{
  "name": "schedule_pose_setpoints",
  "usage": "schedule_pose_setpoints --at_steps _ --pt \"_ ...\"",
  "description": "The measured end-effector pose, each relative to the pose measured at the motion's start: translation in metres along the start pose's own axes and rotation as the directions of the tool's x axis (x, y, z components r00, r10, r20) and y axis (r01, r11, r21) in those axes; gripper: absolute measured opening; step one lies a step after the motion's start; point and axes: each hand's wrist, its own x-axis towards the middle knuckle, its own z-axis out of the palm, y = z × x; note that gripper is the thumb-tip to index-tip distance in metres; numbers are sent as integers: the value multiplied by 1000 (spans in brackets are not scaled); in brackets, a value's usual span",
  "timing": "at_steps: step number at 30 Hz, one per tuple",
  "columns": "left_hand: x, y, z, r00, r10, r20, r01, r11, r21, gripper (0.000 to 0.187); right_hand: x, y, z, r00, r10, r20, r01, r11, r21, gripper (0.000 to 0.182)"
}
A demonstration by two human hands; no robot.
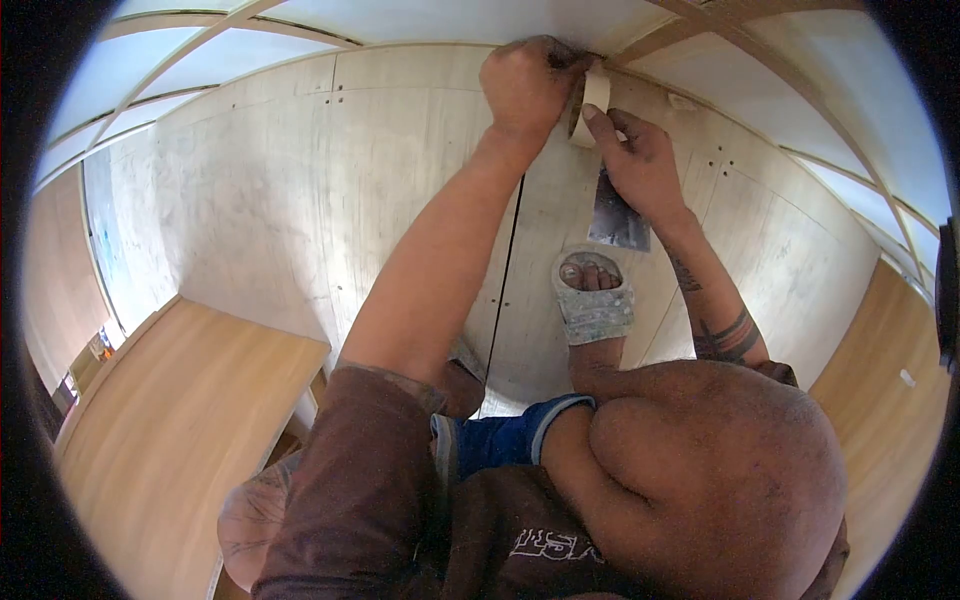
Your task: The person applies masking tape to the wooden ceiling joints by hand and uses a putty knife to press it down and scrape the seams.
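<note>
While the whole view is underlain by a wide floor [250, 180] of pale, smudged panels, its far edge is bordered by white panels [410, 20] set in wooden framing [745, 45]. On the left, room is taken up by a wood-grained board [190, 400]. In the foreground a bare knee [740, 440] is bent up, and beyond it a foot in a speckled slipper [597, 312] is planted near the floor's dark seam [509, 255].

And now the hands! The left hand [525, 85] is curled tight, its fingertips tucked into the floor's far edge; whether anything is pinched there cannot be told. By the right hand [640, 165], a cream roll of tape is gripped between thumb and fingers. Under that wrist a dark sheet [620, 225] is seen lying flat. Smallest of all, the roll of tape [599, 88] is held on edge just beside the left hand, close to the border.

Tape, it would be judged, is being started or fixed along that edge. By the next move, a firm hold at the left fingertips and a steady, level roll are called for.
</note>
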Motion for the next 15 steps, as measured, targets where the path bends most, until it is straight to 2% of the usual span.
schedule_pose_setpoints --at_steps 1,3,7,9,13,15 --pt "1 -1 1 1000 0 1 0 1000 0 30 -1 -3 0 1000 18 5 -19 1000 18 54" --pt "3 -1 0 997 -38 60 33 996 81 46 0 5 2 1000 21 17 -21 1000 -10 54" --pt "9 8 -5 993 -69 93 64 996 60 43 -1 8 3 999 10 46 -10 1000 -1 56" --pt "9 17 -10 986 -147 77 153 984 -87 38 0 4 3 999 11 48 -9 1000 -28 56" --pt "16 26 -24 989 -122 81 131 984 -117 35 0 -4 0 998 18 52 -17 1000 -24 56" --pt "17 30 -30 996 -81 24 84 971 -225 34 1 2 6 999 -34 18 34 999 19 52"
